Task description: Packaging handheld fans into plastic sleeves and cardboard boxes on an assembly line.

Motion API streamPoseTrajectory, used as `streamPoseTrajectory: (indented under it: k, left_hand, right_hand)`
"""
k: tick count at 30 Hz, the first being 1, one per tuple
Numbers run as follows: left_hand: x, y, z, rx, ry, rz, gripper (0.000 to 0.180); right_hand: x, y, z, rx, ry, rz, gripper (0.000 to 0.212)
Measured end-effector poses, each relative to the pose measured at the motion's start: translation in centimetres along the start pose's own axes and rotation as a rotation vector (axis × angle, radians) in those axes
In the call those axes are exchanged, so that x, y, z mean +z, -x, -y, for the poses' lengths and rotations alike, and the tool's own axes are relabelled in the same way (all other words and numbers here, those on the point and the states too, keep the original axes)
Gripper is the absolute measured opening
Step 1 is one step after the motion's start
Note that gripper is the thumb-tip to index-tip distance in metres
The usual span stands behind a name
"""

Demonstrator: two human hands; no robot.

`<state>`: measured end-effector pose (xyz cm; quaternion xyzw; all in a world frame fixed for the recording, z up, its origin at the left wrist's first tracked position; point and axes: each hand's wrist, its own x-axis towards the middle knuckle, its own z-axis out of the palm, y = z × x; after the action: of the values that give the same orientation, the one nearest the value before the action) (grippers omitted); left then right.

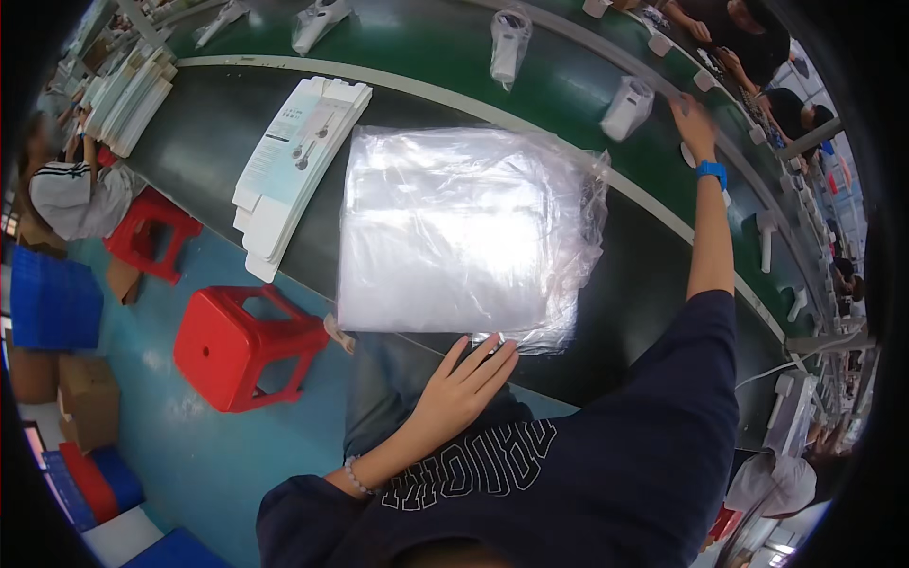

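A thick stack of clear plastic bags (445, 227) lies on the dark tabletop in front of me. My left hand (464, 381) rests at the stack's near edge, fingers stretched out and nothing held. My right hand (694, 128) reaches far out over the green conveyor belt, its fingers extended and apart. Just left of it on the belt lies a white handheld device in a clear bag (628, 108). Another white piece (687, 154) shows partly beneath the right hand; the hand hides the rest of it.
Flat printed cartons (301, 161) lie left of the bags, with more stacked cartons (133, 99) farther left. Other bagged white devices (509, 47) ride on the belt. A red stool (222, 350) stands on the blue floor. Co-workers (743, 43) sit across the belt.
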<state>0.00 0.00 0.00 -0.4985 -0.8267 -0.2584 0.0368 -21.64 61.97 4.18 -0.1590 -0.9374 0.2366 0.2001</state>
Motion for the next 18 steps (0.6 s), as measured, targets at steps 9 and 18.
streamPoseTrajectory:
  k: [9,18]
  left_hand:
    - [-0.2,0.8,1.5,0.055,0.153,-0.247,0.028]
    - [-0.7,0.3,4.5,0.12,0.319,-0.402,0.025]
  right_hand:
    - [0.6,9.2,0.5,0.6,0.477,-0.342,0.103]
    - [-3.6,17.7,4.7,0.135,-1.221,-0.525,0.052]
